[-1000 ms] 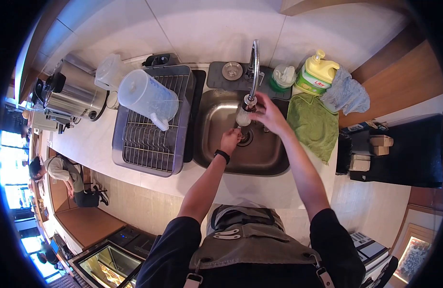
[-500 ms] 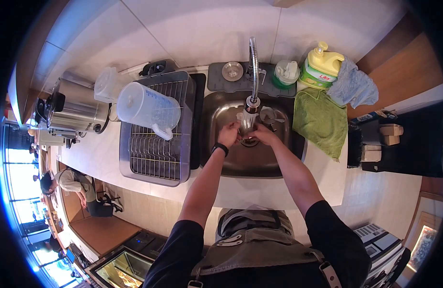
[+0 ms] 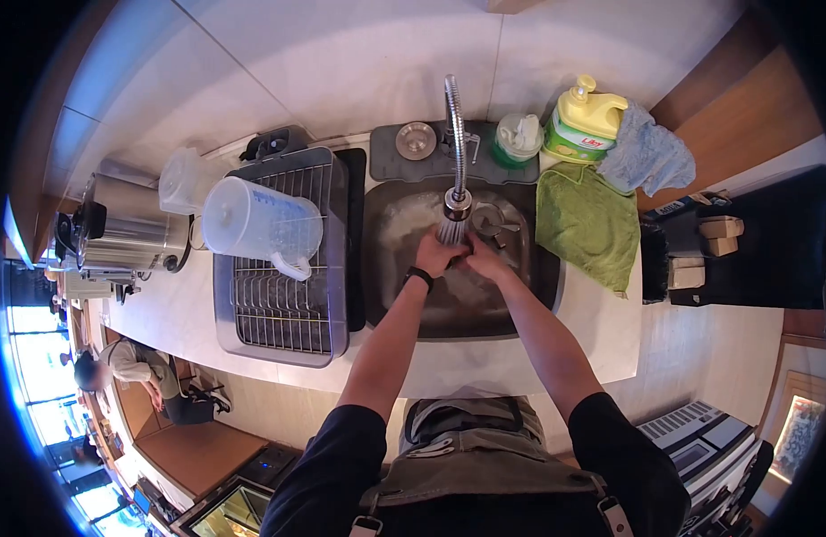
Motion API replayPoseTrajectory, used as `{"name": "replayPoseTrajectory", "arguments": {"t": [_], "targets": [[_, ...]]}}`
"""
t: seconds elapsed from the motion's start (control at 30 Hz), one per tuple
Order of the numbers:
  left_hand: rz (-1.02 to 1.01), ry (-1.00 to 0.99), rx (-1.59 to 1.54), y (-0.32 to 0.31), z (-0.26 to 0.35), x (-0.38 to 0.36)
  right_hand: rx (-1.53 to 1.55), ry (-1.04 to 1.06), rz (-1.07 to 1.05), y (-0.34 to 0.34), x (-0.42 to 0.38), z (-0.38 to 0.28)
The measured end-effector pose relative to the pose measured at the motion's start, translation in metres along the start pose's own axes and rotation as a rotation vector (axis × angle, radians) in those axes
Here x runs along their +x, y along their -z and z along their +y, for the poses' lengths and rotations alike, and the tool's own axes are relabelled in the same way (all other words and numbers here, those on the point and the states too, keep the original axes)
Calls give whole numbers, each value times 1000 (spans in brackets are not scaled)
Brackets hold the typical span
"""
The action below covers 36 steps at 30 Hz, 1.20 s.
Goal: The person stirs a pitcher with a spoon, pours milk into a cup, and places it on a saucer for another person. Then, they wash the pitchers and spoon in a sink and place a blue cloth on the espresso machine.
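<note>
Water sprays from the chrome faucet head (image 3: 457, 202) over both hands in the metal sink (image 3: 404, 304). My left hand (image 3: 436, 253), below a black wristband, has its fingers bent under the spray. Close beside it, my right hand (image 3: 485, 260) is curled, its fingertips near the left hand. Whether a small item lies between the hands cannot be made out. Behind my right hand, a round strainer-like item (image 3: 489, 220) is in the sink.
A dish rack (image 3: 341, 331) with a plastic pitcher (image 3: 252, 224) stands left. Right of the sink lie a green cloth (image 3: 592, 224), soap jug (image 3: 588, 116) and blue cloth (image 3: 650, 152). A person (image 3: 149, 371) is at far left.
The spray now spreads over my hands, and water splashes across the sink. The clear, glass-like item between my hands no longer shows. My hands have come closer together. The view has shifted slightly.
</note>
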<state>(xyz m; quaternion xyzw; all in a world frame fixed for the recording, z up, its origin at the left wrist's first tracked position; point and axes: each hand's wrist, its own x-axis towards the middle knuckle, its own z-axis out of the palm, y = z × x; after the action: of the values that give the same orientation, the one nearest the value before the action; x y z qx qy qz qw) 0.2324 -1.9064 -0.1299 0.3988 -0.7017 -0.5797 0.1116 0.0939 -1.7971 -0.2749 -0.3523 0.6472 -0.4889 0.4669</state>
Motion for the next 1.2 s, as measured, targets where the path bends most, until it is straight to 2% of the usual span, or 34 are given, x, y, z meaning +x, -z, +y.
{"name": "replayPoseTrajectory", "arguments": {"t": [0.1,0.2,0.3,0.4,0.5,0.6,0.63,0.7,0.77,0.8,0.83,0.87,0.93,0.97,1.03,1.07,1.13,1.2], "targets": [[290,-191,82,-6,16,-7,590,-60,20,-14,-7,-53],[325,-228,181,-22,17,-15,568,-108,-71,-9,-37,-90],[290,-121,127,-15,29,-3,687,-93,-57,-11,-15,-83],[413,-158,139,-5,29,-10,727,-88,-82,-29,-9,-71],[420,-250,133,-20,25,-15,862,-79,-105,-15,-22,-78],[171,-87,-25,-1,75,-23,1023,-183,-114,21,-35,-96],[95,-161,-181,-5,26,3,1029,-243,-73,23,-44,-114],[-47,44,-479,2,-10,13,1035,-357,15,22,-60,-145],[-194,219,-693,5,-54,20,667,-372,71,17,-50,-140],[-79,313,-630,-1,-52,20,484,-378,100,13,-43,-138],[37,407,-564,-9,-50,19,132,-324,150,11,-40,-151],[154,498,-496,-14,-49,19,-258,-163,204,5,-30,-151],[8,544,-871,-12,-34,25,-1030,176,297,-7,-5,-124],[-69,562,-1059,-11,-27,31,-897,132,218,-15,9,-97],[-23,623,-841,-7,-18,42,-632,44,64,-25,32,-48],[-2,651,-733,-5,-18,45,-441,76,83,-22,24,-49],[-64,631,-813,-12,-54,58,-65,144,115,-16,-9,-66],[-46,649,-945,-18,-89,67,41,31,385,-20,-38,-91]]}}
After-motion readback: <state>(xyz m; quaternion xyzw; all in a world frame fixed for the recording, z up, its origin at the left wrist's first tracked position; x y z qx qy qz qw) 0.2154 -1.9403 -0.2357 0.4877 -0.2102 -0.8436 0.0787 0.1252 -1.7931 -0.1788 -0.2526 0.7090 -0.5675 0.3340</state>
